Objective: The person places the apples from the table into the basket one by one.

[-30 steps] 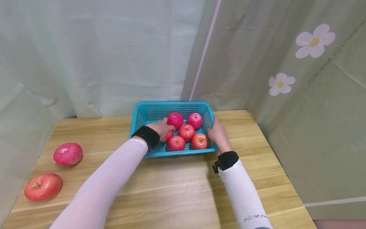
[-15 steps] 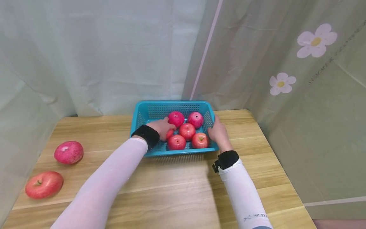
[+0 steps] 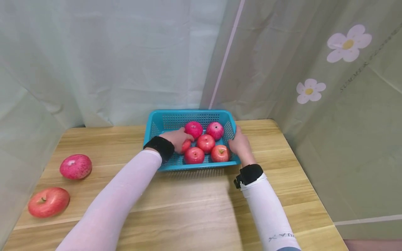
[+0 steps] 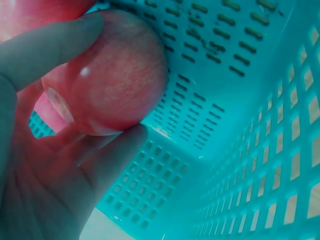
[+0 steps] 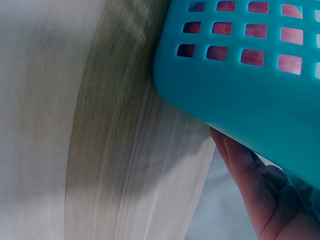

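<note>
A blue plastic basket with perforated walls stands at the back of the table. Inside it, toward the left, my left hand holds a red apple, thumb over one side and fingers around the other. Several more apples lie to the right of that hand, among them a shiny red one and a deep pink one. My right hand grips the basket's right side at the rim. From the right wrist, its fingers show against the outside of the blue wall.
Two apples lie on the wooden table at the left: a pink one and, nearer, a red one. A pale curtain hangs close behind the basket. Another curtain side with printed flowers rises at the right.
</note>
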A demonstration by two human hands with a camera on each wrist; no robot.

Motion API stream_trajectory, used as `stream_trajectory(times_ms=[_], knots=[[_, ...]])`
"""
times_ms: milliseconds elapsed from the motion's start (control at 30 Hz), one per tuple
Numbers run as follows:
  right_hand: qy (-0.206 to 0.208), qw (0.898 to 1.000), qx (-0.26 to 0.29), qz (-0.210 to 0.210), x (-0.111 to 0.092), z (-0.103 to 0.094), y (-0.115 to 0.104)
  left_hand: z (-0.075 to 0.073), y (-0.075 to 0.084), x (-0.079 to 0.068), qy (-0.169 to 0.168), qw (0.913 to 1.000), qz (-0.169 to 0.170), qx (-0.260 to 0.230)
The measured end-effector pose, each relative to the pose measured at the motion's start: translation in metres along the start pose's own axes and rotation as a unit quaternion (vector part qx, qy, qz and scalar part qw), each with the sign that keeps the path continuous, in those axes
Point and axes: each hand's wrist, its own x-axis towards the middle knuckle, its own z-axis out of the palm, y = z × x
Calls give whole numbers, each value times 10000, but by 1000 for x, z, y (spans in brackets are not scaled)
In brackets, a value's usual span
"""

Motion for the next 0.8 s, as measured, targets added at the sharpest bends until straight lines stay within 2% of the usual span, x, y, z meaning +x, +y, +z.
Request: stream_trajectory(times_ms=[200, 800], knots=[[-25, 10000, -9, -11, 1, 0, 1, -2, 4, -4, -26, 9999, -46, -92], [-4, 10000, 45, -86, 1, -1, 2, 0, -3, 7, -442, 9945, -585, -746]])
